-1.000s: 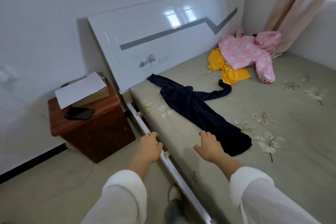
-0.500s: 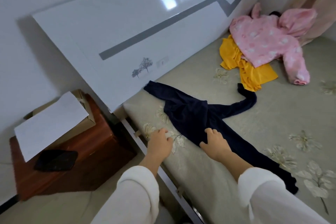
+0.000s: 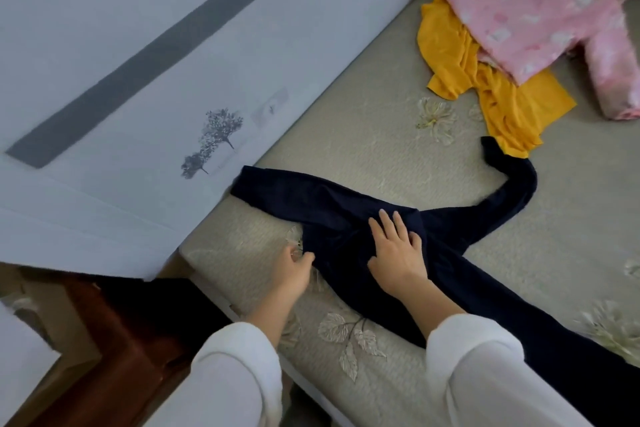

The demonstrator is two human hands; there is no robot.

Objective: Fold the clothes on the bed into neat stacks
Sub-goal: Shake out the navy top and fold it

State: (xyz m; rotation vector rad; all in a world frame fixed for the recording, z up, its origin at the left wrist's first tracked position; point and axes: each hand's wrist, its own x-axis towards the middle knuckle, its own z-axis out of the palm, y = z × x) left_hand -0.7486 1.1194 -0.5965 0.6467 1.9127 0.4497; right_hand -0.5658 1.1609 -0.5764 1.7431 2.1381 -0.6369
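A dark navy garment [image 3: 346,215] lies spread across the beige flowered mattress [image 3: 363,149], one long piece curling toward the upper right. My right hand [image 3: 394,246] rests flat on its middle, fingers spread. My left hand [image 3: 294,269] sits at the garment's left edge with its fingers curled against the cloth; whether it grips the cloth is unclear. A yellow garment [image 3: 485,94] lies crumpled at the upper right, partly under a pink patterned fleece garment [image 3: 540,0].
A glossy white headboard [image 3: 138,80] with a grey stripe stands along the left. A reddish-brown wooden nightstand [image 3: 104,350] sits below it at the lower left, beside the bed's white side rail [image 3: 311,388].
I have leaned in toward the bed. My right hand slid forward onto the middle of the navy garment, and my left hand moved up to the garment's left edge.
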